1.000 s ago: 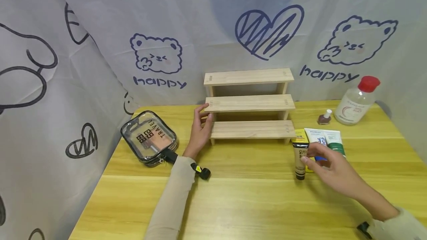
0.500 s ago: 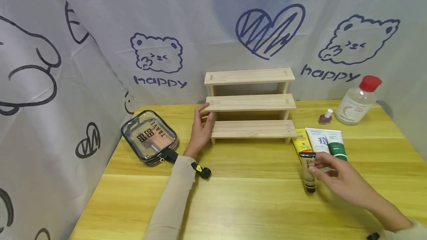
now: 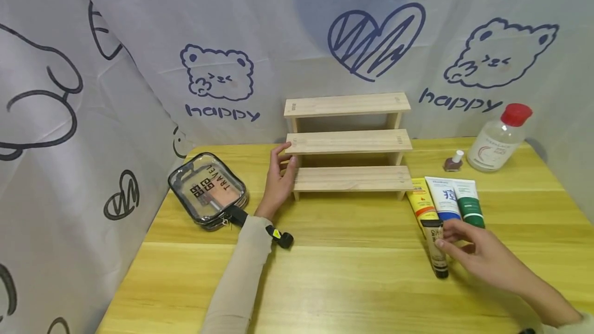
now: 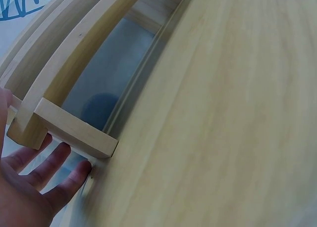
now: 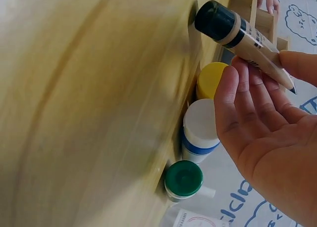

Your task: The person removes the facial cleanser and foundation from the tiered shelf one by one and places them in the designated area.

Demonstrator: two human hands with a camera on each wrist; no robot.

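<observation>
My right hand [image 3: 484, 254] pinches a beige squeeze tube [image 3: 435, 251] with a black cap between thumb and fingers. The tube tilts cap-down, its cap close over the table in the right wrist view. Just beyond it lie a yellow tube [image 3: 421, 197], a white tube with a blue cap [image 3: 443, 194] and a white-and-green tube [image 3: 468, 201], side by side. At the left end of a three-tier wooden shelf [image 3: 350, 178] is my left hand [image 3: 278, 184], its fingers fairly straight against the side. The left wrist view shows those fingertips [image 4: 81, 170] beside the shelf's leg.
A clear zippered pouch [image 3: 209, 189] lettered TRAVEL lies left of the left hand. At the back right stand a small nail polish bottle [image 3: 453, 163] and a clear bottle with a red cap [image 3: 496, 143]. A printed curtain [image 3: 269, 30] hangs behind the table [image 3: 334, 282].
My right hand has carried the beige tube back toward me and slightly right, uncovering more of the yellow and white tubes. The left hand has stayed at the shelf.
</observation>
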